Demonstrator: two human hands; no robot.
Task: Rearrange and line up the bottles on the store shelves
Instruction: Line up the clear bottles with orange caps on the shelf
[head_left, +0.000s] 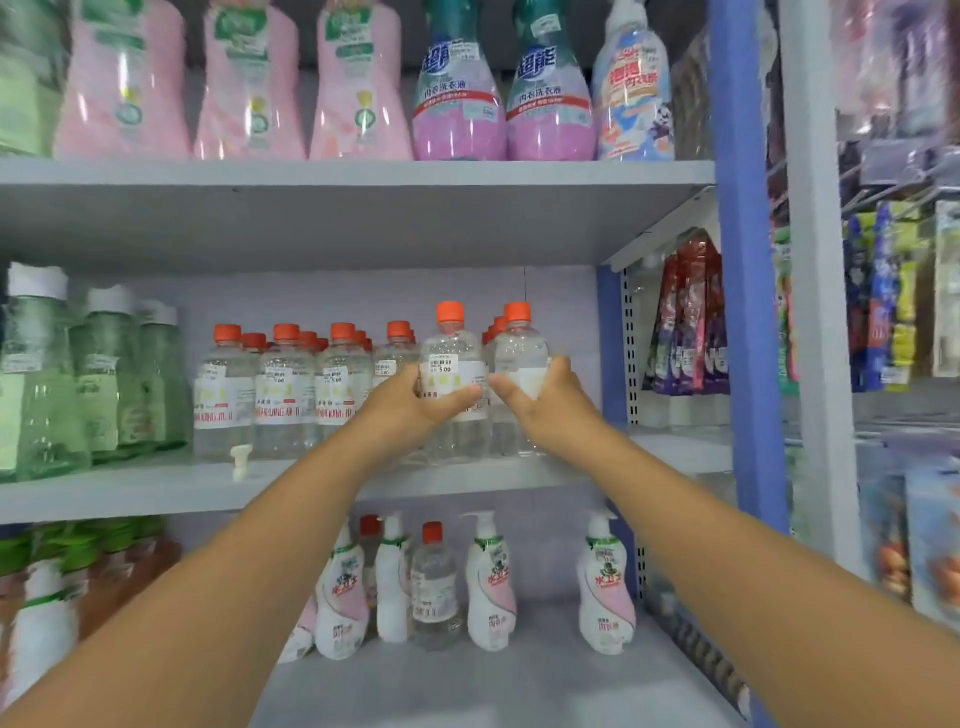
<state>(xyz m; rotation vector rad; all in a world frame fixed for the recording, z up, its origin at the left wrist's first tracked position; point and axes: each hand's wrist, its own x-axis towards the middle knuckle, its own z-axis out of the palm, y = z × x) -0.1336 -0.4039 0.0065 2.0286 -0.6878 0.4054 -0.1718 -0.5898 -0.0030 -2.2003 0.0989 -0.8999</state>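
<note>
Middle shelf (311, 488), right end: two clear orange-capped bottles, upright, side by side, raised above row. Left hand (415, 400) fingers wrapped round left bottle (451, 358); right hand (545, 400) fingers round right bottle (519, 353). Long axes vertical; row (285, 384) lies left.

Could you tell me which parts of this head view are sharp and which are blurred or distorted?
Head view: the clear bottles gripped by the left hand and right hand are sharp; edges smear, notably the green bottles; wide-angle bends the blue upright.
</note>
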